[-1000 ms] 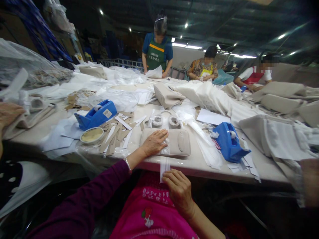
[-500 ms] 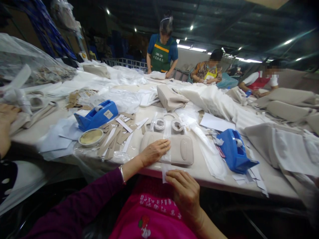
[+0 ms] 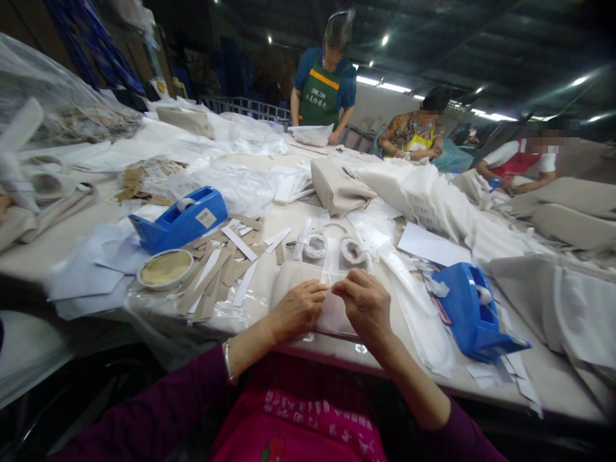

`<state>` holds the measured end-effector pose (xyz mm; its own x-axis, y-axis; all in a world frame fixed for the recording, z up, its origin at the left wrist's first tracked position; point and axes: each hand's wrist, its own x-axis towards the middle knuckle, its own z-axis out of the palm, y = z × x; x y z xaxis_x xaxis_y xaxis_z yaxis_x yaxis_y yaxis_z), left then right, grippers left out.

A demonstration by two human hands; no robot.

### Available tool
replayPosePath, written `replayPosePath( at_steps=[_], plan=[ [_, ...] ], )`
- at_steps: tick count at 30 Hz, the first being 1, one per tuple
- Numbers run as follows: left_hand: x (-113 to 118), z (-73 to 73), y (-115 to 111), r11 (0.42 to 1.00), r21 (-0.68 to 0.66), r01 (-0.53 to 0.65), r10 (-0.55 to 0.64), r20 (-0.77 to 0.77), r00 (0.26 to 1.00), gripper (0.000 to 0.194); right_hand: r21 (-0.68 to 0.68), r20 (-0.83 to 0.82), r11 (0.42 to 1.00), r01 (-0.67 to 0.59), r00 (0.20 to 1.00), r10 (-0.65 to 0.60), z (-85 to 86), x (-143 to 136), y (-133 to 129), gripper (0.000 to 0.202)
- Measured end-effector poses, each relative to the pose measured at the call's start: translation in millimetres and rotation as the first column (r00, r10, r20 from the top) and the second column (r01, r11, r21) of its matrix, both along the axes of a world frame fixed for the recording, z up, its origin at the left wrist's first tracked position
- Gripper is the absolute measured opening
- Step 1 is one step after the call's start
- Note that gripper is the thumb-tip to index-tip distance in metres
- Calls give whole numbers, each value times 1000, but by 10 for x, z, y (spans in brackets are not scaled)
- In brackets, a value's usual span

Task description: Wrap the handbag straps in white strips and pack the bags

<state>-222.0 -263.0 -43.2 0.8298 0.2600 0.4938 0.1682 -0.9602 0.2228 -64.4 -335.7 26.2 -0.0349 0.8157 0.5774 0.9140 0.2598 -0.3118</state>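
Observation:
A flat beige padded panel (image 3: 294, 274) lies at the table's near edge in front of me. A clear film strip (image 3: 331, 255) runs across it from far to near. My left hand (image 3: 297, 309) rests on the panel with its fingertips curled onto the strip. Beside it my right hand (image 3: 366, 303) pinches the same strip, its fingertips almost touching those of the left. Both hands hide the panel's near half.
Blue tape dispensers stand left (image 3: 179, 219) and right (image 3: 474, 316). A round tin (image 3: 166, 268), cardboard strips (image 3: 217, 269) and two tape rolls (image 3: 315, 245) lie close by. A beige bag (image 3: 339, 186) and white sheets sit farther back. Three co-workers (image 3: 327, 83) work at the far side.
My right hand has come up from below the table edge onto the panel beside my left hand. My left hand has gone from flat to curled. The view has shifted slightly left.

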Motion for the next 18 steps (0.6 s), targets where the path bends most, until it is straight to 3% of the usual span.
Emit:
replayPosePath(
  at_steps=[4, 8, 18],
  plan=[
    [-30, 49, -48, 995, -81, -53, 56, 34, 998, 18, -134, -92, 991, 11, 996, -23, -138, 102, 255, 19],
    [-19, 101, -88, 969, -150, -197, 208, 61, 976, 16, -211, -105, 977, 20, 994, -43, -285, 172, 418, 19],
    [22, 118, -115, 959, -53, -277, 276, -20, 961, 33, -182, -32, 983, 35, 999, -42, -428, 191, 518, 19]
  ],
)
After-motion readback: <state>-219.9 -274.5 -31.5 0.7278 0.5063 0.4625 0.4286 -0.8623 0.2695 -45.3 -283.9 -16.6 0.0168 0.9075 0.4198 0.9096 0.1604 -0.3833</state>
